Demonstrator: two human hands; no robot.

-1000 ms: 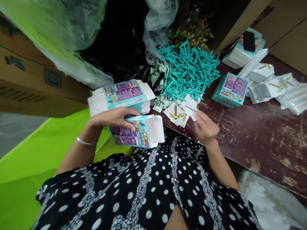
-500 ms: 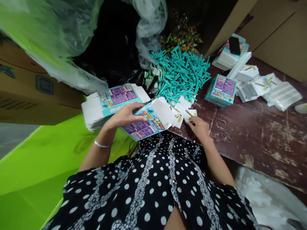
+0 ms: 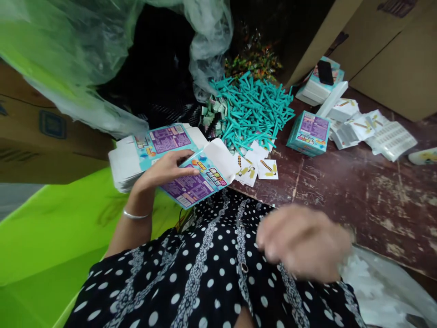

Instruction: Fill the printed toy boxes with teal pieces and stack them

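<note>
1. Table [image 3: 358,182]: beyond right hand [image 3: 302,241].
2. Teal sticks [image 3: 251,109]: heaped well past both hands.
3. Box [image 3: 201,175]: gripped by left hand [image 3: 164,171], flap open.
4. Right hand: blurred above lap, grip unreadable.
5. Cards [image 3: 259,166]: just right of box.

Open-flapped teal-and-purple carton [image 3: 196,180], tilted, at the brown table's near edge.

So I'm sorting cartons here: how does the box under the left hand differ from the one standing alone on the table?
The held box has its white end flap open and lies tilted under the left hand; the lone box is closed and rests untouched on the table. The held box sits at the table's near edge, the lone box farther back beside the teal sticks. Both share teal and purple print.
</note>
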